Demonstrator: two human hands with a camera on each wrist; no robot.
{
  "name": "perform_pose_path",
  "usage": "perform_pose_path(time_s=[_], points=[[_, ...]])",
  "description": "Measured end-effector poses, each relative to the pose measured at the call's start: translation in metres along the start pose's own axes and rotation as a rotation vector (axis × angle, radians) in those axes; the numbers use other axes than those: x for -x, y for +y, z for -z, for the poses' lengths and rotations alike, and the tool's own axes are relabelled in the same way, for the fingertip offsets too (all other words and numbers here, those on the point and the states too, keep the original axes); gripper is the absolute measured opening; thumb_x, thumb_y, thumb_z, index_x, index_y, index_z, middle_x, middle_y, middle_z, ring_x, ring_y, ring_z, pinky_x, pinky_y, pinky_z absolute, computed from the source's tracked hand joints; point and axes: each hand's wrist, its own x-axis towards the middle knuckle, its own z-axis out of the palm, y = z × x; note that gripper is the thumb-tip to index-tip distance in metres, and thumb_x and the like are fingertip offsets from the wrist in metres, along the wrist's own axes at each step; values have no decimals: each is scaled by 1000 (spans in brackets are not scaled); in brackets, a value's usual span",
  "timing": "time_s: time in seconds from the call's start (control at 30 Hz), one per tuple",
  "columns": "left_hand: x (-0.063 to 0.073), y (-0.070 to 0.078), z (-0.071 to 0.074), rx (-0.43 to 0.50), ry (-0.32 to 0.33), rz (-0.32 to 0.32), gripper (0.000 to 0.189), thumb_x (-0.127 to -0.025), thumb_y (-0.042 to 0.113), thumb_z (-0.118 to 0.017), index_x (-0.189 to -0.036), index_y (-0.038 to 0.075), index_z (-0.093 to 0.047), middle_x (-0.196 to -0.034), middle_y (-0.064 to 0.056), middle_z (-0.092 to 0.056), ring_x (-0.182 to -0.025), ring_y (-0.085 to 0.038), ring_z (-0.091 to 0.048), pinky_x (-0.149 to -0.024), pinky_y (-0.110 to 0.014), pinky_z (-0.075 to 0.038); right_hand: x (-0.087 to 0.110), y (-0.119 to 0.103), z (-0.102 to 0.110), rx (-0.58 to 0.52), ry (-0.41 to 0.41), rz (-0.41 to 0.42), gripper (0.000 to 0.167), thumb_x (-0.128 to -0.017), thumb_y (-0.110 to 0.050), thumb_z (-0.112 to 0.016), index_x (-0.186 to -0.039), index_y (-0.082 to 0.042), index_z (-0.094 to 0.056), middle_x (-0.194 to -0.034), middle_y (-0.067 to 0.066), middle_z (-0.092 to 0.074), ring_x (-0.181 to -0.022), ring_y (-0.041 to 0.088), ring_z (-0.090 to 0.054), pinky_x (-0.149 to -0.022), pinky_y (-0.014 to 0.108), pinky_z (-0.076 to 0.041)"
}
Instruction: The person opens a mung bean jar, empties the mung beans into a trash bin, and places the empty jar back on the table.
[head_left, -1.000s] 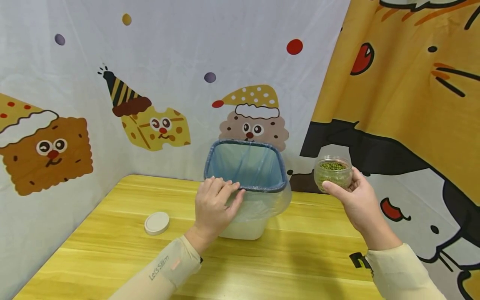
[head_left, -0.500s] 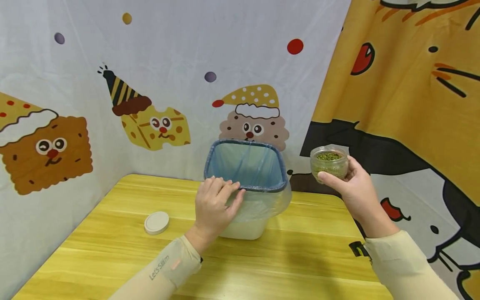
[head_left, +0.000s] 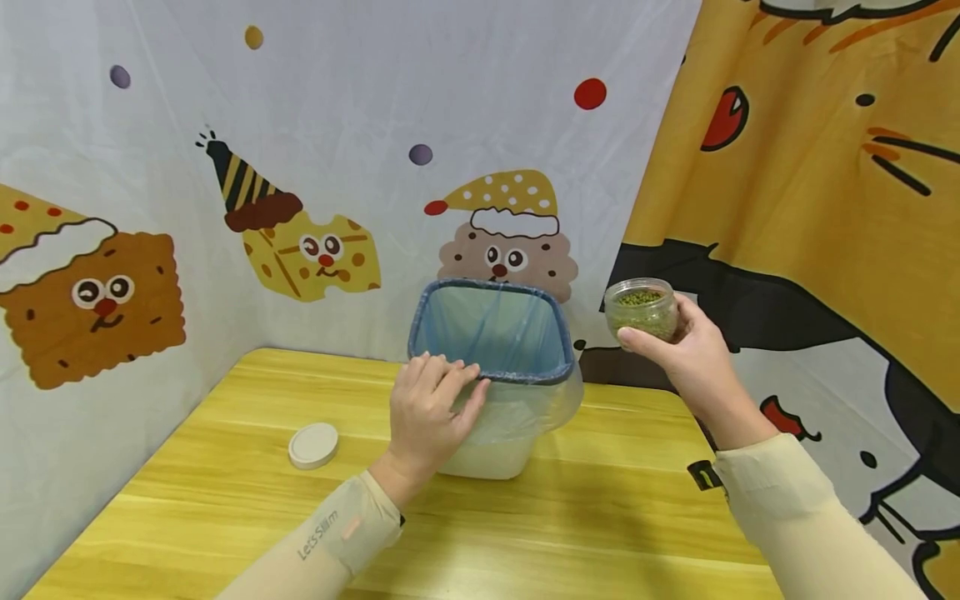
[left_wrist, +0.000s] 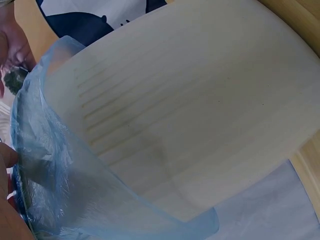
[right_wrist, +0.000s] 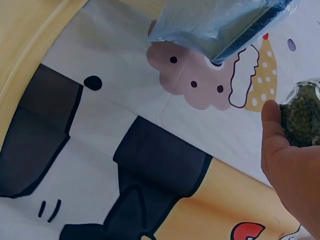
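My left hand (head_left: 426, 410) grips the near rim of a whitish trash bin (head_left: 487, 461), its fingers over the edge. A thin bluish plastic bag (head_left: 525, 408) lines the bin and hangs down over its outside. In the left wrist view the bin's ribbed wall (left_wrist: 200, 105) fills most of the picture. To the right of the bin, my right hand (head_left: 703, 360) holds up a clear jar (head_left: 643, 323), thumb in front and other fingers mostly hidden behind. Small green beans, like mung beans (right_wrist: 306, 117), partly fill it. The jar stands nearly upright, without a lid, above rim height.
A round white lid (head_left: 313, 446) lies on the yellow wood-grain table (head_left: 225, 500), left of the bin. Cloth with cartoon prints (head_left: 345, 100) hangs right behind the table and along its right side.
My right hand has raised the jar and brought it leftward, closer to the bin. The left hand has stayed on the rim; bin and lid have not moved.
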Motion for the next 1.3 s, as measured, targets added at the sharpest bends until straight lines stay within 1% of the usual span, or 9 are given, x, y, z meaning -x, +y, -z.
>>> perform_pose_path(time_s=[0.1,0.27,0.43,0.6,0.73,0.83,0.93,1.1,1.3], points=[[-1,0,1,1,1,0,18,-92,28,-82,-98,11,-81,-91,-7,-72,-85,-27,-64,-78,-42,-54,-8,-5,0,50,-1,-8,87,-96,-43,-81,-166,-20,-34,-144,1,-54,-119,8,-61,-88,11,-54],[-1,0,1,-1,-5,1,19,-91,28,-82,-99,11,-82,-91,-7,-72,-86,-27,-64,-81,-42,-55,-20,-15,1,157,-22,9,96,-94,-47,-82,-169,-19,-29,-151,10,-54,-125,20,-60,-84,10,-53],[0,0,2,-4,-15,1,19,-91,28,-82,-100,11,-82,-91,-7,-72,-86,-27,-65,-83,-43,-56,-28,-27,1,232,-43,38,99,-91,-53,-83,-169,-19,-31,-148,10,-57,-126,27,-62,-81,11,-54],[1,0,2,-6,-19,1,20,-91,28,-82,-101,11,-82,-92,-7,-73,-87,-27,-66,-86,-44,-57,-36,-36,-3,263,-60,62,101,-89,-55,-84,-167,-18,-33,-146,12,-58,-122,29,-64,-79,14,-55],[2,0,3,-7,-22,-2,20,-91,28,-82,-101,11,-82,-93,-8,-74,-88,-28,-66,-88,-45,-57,-42,-41,-7,296,-68,76,100,-88,-54,-85,-166,-16,-35,-146,13,-58,-121,31,-66,-82,21,-58],[3,-1,2,-12,-24,-7,21,-93,30,-81,-102,11,-82,-94,-8,-75,-90,-28,-67,-89,-46,-57,-46,-44,-11,328,-76,90,99,-88,-55,-85,-165,-15,-37,-149,14,-57,-121,33,-66,-88,35,-61],[4,-2,1,-17,-17,-20,22,-94,30,-80,-102,11,-82,-95,-8,-75,-90,-29,-68,-90,-47,-58,-50,-46,-14,365,-90,107,98,-89,-53,-85,-164,-13,-38,-149,16,-58,-122,34,-66,-93,45,-61],[5,-2,1,-16,-19,-27,22,-95,30,-79,-104,11,-82,-95,-9,-76,-91,-30,-68,-91,-48,-58,-57,-50,-18,426,-121,127,96,-89,-50,-85,-163,-10,-38,-147,19,-58,-120,37,-65,-93,49,-60],[6,-2,3,-13,-43,-14,22,-96,31,-78,-106,11,-82,-98,-9,-76,-93,-29,-68,-93,-48,-58,-61,-56,-21,478,-156,138,95,-88,-48,-87,-161,-11,-41,-145,18,-61,-118,36,-67,-93,53,-61]])
